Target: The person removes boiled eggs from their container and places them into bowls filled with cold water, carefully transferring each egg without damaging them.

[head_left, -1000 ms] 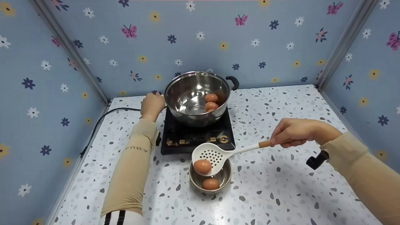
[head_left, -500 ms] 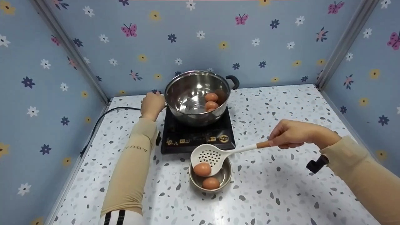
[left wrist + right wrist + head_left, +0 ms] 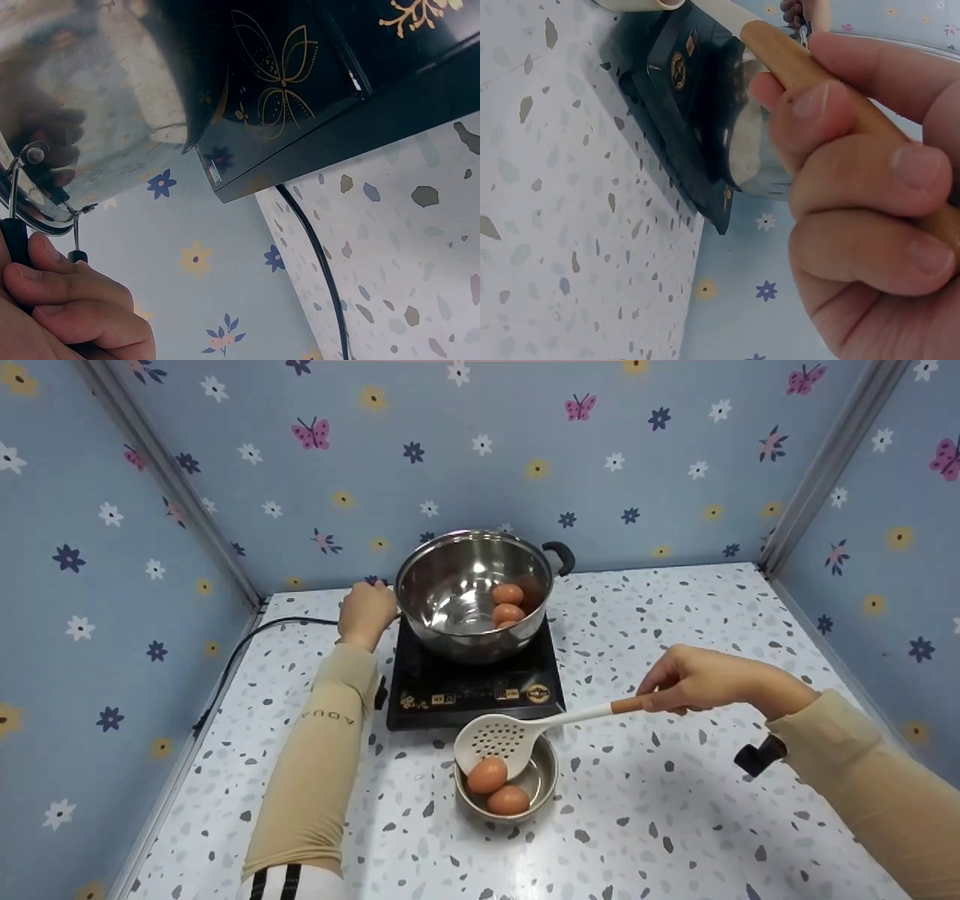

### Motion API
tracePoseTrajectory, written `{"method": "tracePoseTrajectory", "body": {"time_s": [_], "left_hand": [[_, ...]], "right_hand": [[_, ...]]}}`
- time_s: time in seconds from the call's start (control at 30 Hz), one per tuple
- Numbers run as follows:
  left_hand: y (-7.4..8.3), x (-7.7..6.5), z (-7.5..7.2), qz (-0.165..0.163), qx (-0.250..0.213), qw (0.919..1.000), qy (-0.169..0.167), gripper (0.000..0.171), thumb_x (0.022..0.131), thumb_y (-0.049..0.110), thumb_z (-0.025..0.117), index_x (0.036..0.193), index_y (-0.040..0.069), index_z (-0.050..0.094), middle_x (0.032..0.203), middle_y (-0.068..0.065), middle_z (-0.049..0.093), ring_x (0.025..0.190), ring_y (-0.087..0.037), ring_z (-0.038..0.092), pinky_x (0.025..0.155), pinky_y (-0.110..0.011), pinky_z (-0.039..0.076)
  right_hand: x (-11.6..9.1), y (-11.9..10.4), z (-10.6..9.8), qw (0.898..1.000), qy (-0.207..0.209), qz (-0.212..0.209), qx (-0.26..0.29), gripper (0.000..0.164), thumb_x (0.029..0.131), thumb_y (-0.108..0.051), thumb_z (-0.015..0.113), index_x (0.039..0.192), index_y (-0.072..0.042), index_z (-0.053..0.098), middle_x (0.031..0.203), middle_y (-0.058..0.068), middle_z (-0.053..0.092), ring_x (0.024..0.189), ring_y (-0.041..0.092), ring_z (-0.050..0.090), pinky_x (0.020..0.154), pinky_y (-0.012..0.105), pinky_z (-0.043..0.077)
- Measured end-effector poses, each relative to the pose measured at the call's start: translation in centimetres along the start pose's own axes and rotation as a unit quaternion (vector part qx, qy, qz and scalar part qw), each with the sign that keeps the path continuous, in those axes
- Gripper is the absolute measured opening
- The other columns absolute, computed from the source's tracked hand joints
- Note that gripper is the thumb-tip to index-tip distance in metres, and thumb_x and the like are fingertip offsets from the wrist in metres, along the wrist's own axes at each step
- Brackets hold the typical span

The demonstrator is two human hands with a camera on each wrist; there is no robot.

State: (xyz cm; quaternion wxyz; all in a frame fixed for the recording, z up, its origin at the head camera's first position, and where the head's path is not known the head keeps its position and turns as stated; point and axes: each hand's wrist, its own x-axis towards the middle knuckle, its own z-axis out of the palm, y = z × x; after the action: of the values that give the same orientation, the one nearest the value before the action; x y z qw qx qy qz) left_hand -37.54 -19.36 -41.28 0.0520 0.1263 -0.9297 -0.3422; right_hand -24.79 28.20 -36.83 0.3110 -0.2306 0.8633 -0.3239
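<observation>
My right hand grips the wooden handle of a white slotted skimmer. The skimmer's head tilts down into a small metal bowl. One brown egg lies at the skimmer's lower edge, against a second brown egg in the bowl. With my left hand I hold the black side handle of a steel pot; the left wrist view shows fingers curled round it. Several brown eggs sit at the right inside the pot.
Under the pot is a black induction cooker, its cord running off to the left. A second pot handle sticks out at the right. Flowered wall panels enclose the speckled tabletop at the back and sides.
The skimmer has tipped and lowered a little into the bowl, its egg sliding down against the other egg. My right hand shifted slightly left; the left hand stayed on the pot handle.
</observation>
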Motion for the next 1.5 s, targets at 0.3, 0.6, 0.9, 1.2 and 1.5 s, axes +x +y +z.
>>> {"method": "tracePoseTrajectory", "body": {"time_s": [0.3, 0.6, 0.9, 1.2, 1.5], "left_hand": [[0.1, 0.1, 0.1, 0.004, 0.002, 1.0, 0.007, 0.056, 0.116, 0.03, 0.031, 0.118, -0.007, 0.073, 0.12, -0.029, 0.074, 0.111, -0.046, 0.071, 0.097, -0.059, 0.054], [0.1, -0.2, 0.0, 0.001, 0.004, 1.0, 0.004, 0.057, 0.116, 0.029, 0.029, 0.118, -0.007, 0.073, 0.126, -0.031, 0.073, 0.117, -0.049, 0.069, 0.101, -0.062, 0.053], [-0.1, 0.0, 0.0, 0.003, 0.007, 1.0, 0.004, 0.057, 0.116, 0.03, 0.029, 0.116, -0.006, 0.073, 0.123, -0.031, 0.073, 0.116, -0.05, 0.068, 0.1, -0.061, 0.053], [-0.2, 0.0, 0.2, 0.007, 0.003, 1.0, 0.006, 0.05, 0.117, 0.029, 0.029, 0.085, 0.009, 0.063, 0.093, -0.017, 0.069, 0.086, -0.035, 0.065, 0.079, -0.049, 0.052], [-0.1, 0.0, 0.2, 0.005, 0.002, 1.0, 0.006, 0.053, 0.116, 0.029, 0.029, 0.102, 0.001, 0.071, 0.108, -0.024, 0.074, 0.094, -0.038, 0.067, 0.085, -0.053, 0.053]], "right_hand": [[-0.7, -0.1, -0.7, 1.0, 0.015, -0.013, -0.016, 0.014, 0.101, -0.013, 0.074, 0.11, -0.008, 0.084, 0.069, -0.002, 0.056, 0.052, 0.003, 0.039, 0.048, 0.02, 0.031], [-0.7, -0.4, -0.8, 0.999, 0.027, -0.011, -0.023, 0.013, 0.101, -0.013, 0.075, 0.109, -0.009, 0.084, 0.07, -0.001, 0.057, 0.051, 0.003, 0.037, 0.048, 0.021, 0.029], [-0.3, -0.8, -0.3, 0.999, 0.027, -0.026, -0.025, 0.017, 0.1, -0.011, 0.075, 0.113, -0.007, 0.084, 0.07, -0.002, 0.06, 0.053, 0.003, 0.04, 0.049, 0.02, 0.031], [-0.3, -1.0, -0.5, 0.998, 0.041, -0.049, -0.03, 0.016, 0.101, -0.012, 0.075, 0.112, -0.006, 0.084, 0.069, -0.002, 0.06, 0.053, 0.003, 0.041, 0.05, 0.021, 0.033], [-0.7, -1.3, -1.2, 0.997, 0.062, -0.046, -0.005, 0.018, 0.103, -0.015, 0.075, 0.115, -0.005, 0.083, 0.07, -0.001, 0.06, 0.053, 0.003, 0.04, 0.049, 0.021, 0.032]]}}
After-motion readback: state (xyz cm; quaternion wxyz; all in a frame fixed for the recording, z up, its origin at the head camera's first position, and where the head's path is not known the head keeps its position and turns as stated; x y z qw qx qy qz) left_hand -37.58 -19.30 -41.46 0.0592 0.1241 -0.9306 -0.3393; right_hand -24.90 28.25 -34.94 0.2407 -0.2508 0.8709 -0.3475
